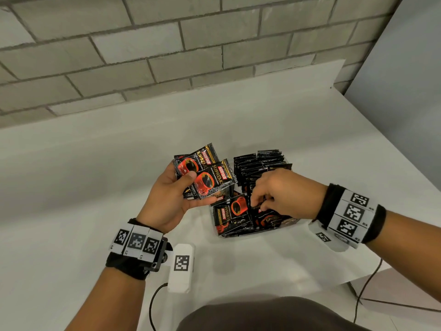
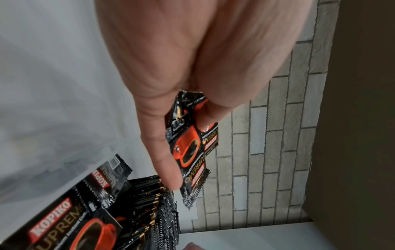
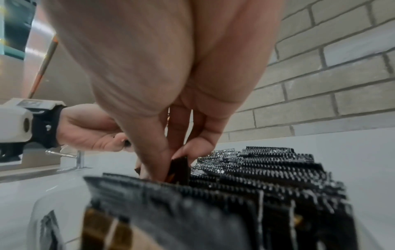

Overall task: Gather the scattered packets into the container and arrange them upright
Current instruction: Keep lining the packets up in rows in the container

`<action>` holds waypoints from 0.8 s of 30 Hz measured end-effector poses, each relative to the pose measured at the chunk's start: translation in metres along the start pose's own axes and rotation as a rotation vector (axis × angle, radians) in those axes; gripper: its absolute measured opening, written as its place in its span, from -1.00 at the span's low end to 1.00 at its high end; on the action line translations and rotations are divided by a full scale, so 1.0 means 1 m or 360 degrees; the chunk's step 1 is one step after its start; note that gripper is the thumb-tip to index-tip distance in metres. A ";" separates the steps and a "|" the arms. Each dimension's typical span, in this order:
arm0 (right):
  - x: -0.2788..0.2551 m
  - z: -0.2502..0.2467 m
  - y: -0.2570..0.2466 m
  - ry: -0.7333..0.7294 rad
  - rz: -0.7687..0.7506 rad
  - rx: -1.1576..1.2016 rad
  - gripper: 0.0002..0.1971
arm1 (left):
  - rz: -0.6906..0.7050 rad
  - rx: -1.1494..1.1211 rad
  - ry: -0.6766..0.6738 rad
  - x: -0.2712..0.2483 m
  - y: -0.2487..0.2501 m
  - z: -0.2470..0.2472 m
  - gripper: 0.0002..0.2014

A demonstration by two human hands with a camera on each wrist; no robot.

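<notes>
Your right hand [image 1: 279, 194] pinches one dark packet [image 3: 180, 166] between thumb and fingertips, down among the packets that stand in rows in the container [image 1: 216, 231]. Your left hand [image 1: 167, 199] holds a small fan of packets [image 1: 205, 175], thumb on top and fingers curled under them.

What could go wrong? The fan in your left grip is loose and spread out. If you tip that hand or let your thumb slip, a packet may slide out and fall on the desk [image 1: 95, 163]. The standing rows [image 1: 260, 163] lean on each other. If your right hand pushes too hard between them, some may flop over. Near the front of the container a few packets [image 1: 233, 216] lie flat with the red cup facing up, so they are not upright yet. They could get in the way of the one you push in.

The pinched packet sits right at your right fingertips, on its edge, touching the rows next to it. The fan is in your left grip, up above the desk and just left of the container.
</notes>
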State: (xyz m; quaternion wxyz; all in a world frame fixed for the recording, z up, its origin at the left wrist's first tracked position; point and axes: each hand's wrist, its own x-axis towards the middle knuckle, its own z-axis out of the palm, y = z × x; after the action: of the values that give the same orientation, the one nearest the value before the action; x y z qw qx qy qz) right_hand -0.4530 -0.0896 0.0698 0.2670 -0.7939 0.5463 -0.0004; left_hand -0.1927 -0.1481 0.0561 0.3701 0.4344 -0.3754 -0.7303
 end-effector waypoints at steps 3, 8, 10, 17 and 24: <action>0.002 0.003 0.001 -0.0026 -0.0026 -0.0131 -0.78 | -0.0003 -0.0006 -0.0006 -0.001 0.000 0.002 -0.70; -0.005 -0.005 0.001 0.0087 -0.0013 -0.0079 -0.75 | -0.0007 -0.0005 -0.0002 -0.002 -0.001 0.002 -0.68; -0.015 -0.014 0.001 0.0258 -0.0061 0.0054 -0.82 | -0.0004 -0.0009 0.0002 -0.002 0.000 0.000 -0.68; -0.048 0.015 -0.002 -0.0008 -0.0126 -0.0365 -0.74 | -0.0018 -0.0009 -0.0004 -0.002 0.000 0.000 -0.70; -0.055 0.020 0.030 0.0168 -0.0272 -0.0620 -0.71 | -0.0021 0.0010 -0.0024 -0.005 0.000 0.002 -0.71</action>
State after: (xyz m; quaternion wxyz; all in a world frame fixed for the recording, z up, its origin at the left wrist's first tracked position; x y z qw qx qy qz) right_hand -0.4955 -0.0415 0.0556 0.0786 -0.8728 0.4800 0.0410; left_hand -0.1930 -0.1435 0.0582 0.3611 0.4325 -0.3776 -0.7348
